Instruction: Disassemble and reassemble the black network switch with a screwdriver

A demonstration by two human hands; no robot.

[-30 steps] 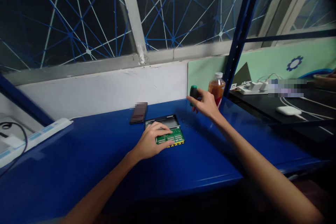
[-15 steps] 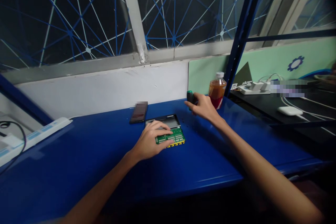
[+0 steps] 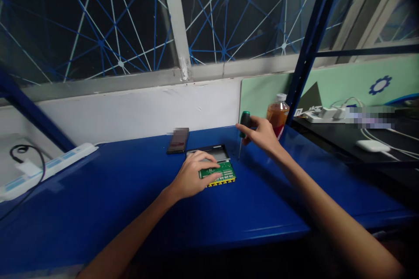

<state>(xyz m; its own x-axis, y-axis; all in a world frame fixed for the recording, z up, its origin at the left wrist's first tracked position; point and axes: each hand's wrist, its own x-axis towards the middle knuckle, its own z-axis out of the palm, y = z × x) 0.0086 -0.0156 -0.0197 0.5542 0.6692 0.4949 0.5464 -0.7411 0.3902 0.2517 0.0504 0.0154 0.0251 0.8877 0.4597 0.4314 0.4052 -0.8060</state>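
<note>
**Your right hand [image 3: 262,133] is holding a screwdriver [image 3: 245,124] beside the green circuit board [image 3: 228,169]**

Nearest you, your left hand [image 3: 190,175] is lying over the left part of the green circuit board, which is resting on the blue tabletop [image 3: 137,187] with its yellow strip [image 3: 225,181] facing you. Your left thumb and index finger are standing apart on its face; you cannot tell whether that grip is pinching it.

Just behind, a black case [image 3: 223,153] is lying beside the board's far edge. To its right, your right hand's grip is clamping on the screwdriver's handle, and the shaft is pointing down, slightly tilted; whether the tip is touching the tabletop, you cannot tell.

Farther back, a phone [image 3: 178,141] is lying left of the case, and 1 bottle [image 3: 276,112] of amber liquid is standing behind your right hand. Beyond them, a white wall [image 3: 147,115] is running below dark windows [image 3: 137,17].
</note>
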